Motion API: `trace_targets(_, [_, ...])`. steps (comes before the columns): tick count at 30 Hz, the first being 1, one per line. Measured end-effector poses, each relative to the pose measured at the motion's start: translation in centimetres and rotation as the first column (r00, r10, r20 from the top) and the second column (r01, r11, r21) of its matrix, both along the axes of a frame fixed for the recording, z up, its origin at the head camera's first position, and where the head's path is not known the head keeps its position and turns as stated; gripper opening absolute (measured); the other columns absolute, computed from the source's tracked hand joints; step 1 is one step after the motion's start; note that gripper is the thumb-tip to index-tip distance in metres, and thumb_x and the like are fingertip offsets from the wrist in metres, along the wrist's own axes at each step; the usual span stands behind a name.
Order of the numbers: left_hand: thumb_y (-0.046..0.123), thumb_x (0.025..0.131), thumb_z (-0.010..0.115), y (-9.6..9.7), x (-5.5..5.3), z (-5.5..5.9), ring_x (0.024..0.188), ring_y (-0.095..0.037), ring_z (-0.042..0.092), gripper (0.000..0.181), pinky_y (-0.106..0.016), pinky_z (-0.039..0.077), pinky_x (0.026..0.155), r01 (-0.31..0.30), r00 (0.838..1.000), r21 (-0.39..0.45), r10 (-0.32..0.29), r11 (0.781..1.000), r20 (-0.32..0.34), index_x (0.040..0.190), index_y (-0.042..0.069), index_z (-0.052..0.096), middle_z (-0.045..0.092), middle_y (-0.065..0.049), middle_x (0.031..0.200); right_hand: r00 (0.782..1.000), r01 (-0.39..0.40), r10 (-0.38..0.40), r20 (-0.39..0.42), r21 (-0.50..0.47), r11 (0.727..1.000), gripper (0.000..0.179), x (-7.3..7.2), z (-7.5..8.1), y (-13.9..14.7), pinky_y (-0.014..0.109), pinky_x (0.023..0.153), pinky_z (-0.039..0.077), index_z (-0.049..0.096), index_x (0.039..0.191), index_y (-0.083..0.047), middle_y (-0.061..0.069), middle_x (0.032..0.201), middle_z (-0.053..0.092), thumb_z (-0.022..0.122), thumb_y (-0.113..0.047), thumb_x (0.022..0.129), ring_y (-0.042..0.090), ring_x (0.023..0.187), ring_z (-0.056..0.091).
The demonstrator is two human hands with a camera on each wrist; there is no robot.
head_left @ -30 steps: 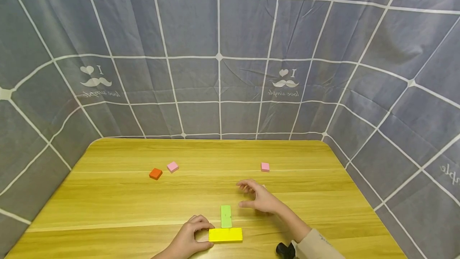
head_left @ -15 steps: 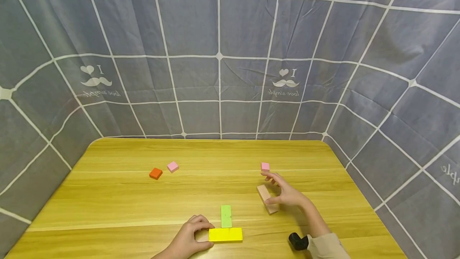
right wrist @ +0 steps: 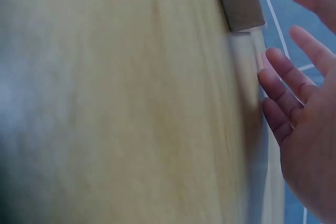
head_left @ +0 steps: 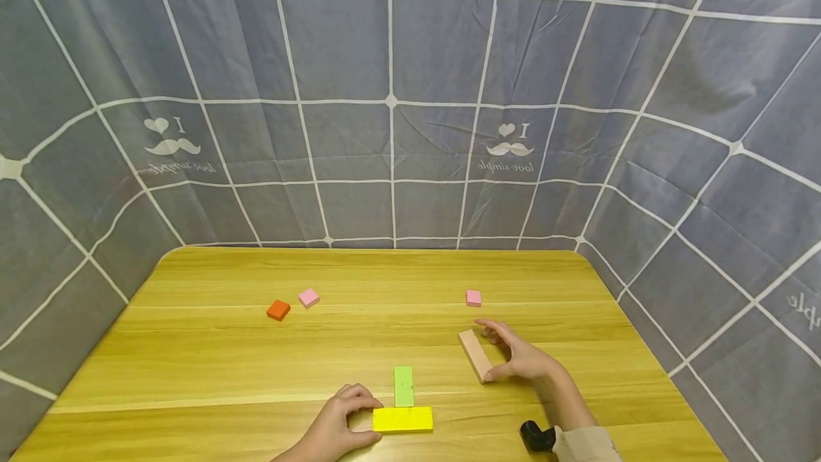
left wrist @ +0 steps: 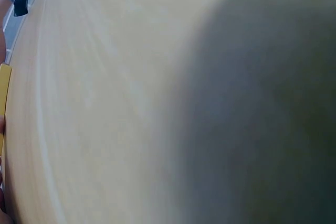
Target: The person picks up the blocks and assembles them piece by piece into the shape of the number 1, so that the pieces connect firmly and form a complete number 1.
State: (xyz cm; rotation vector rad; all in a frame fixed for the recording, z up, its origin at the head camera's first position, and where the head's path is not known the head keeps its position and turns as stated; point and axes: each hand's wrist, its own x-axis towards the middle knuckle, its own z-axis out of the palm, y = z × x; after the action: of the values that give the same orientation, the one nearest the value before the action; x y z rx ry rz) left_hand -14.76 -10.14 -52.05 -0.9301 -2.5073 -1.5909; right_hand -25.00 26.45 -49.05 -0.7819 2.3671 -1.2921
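Note:
In the head view, a yellow block (head_left: 403, 419) lies crosswise near the table's front, its left end pinched between the thumb and fingers of my left hand (head_left: 333, 423). A light green block (head_left: 403, 386) stands lengthwise against its far side. To the right, a plain wooden block (head_left: 475, 356) lies at a slant. My right hand (head_left: 522, 358) is at that block's right side, fingers spread and gently bent, thumb near its close end; whether the thumb touches cannot be told. In the right wrist view the wooden block (right wrist: 239, 1) is apart from the fingers.
A pink square block (head_left: 473, 298) lies beyond the right hand. Another pink square block (head_left: 308, 297) and an orange-red one (head_left: 279, 310) lie at the far left of the wooden table (head_left: 192, 362). A grey gridded curtain (head_left: 346, 148) surrounds the table's back and sides.
My right hand has moved right, away from the green block, over the wooden block and to its right side, uncovering it. The left hand and the yellow block have stayed put.

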Motion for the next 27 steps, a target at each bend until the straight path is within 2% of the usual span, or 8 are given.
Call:
trace_targets(4, [0.025,0.076,0.074,-0.01,0.01,-0.04,0.084,-0.007,0.047,0.026,-0.022,0.045,0.071,0.002,1.0,-0.003,-0.002,1.0,0.007,0.098,0.013,0.068,0.058,0.007,0.093,1.0,-0.016,0.017,0.022,-0.01,1.0,0.09,-0.16,-0.26,0.18,0.03,0.095,0.028,0.023,0.143,-0.007,0.018,0.128,0.035,0.078,-0.017,0.071,0.03,0.111,0.032])
trace_targets(14, [0.027,0.076,0.074,-0.07,0.04,-0.02,0.084,-0.006,0.047,0.026,-0.022,0.046,0.071,0.007,1.0,-0.003,-0.007,1.0,0.016,0.098,0.013,0.068,0.058,0.007,0.093,0.995,-0.076,0.077,0.06,-0.011,0.997,0.09,-0.47,-0.42,0.15,0.024,0.093,0.028,0.025,0.142,-0.005,0.016,0.128,0.034,0.078,-0.017,0.071,0.028,0.11,0.03])
trace_targets(19, [0.025,0.076,0.074,-0.05,0.05,-0.07,0.083,-0.006,0.047,0.025,-0.022,0.046,0.071,0.002,1.0,-0.003,-0.002,1.0,0.002,0.098,0.013,0.068,0.058,0.008,0.093,0.994,-0.1,0.101,0.035,-0.03,0.994,0.09,-0.41,-0.3,-0.12,0.023,0.092,0.03,0.026,0.141,0.001,0.019,0.126,0.034,0.078,-0.015,0.07,0.029,0.109,0.032])
trace_targets(27, [0.024,0.076,0.075,-0.05,0.03,-0.08,0.084,-0.006,0.047,0.025,-0.022,0.046,0.071,-0.007,1.0,-0.009,0.007,1.0,-0.016,0.097,0.013,0.068,0.058,0.008,0.093,0.999,-0.037,0.036,0.029,0.02,0.999,0.088,-0.3,-0.55,-0.75,0.025,0.088,0.029,0.03,0.139,-0.003,0.013,0.121,0.035,0.08,-0.021,0.069,0.025,0.103,0.03])
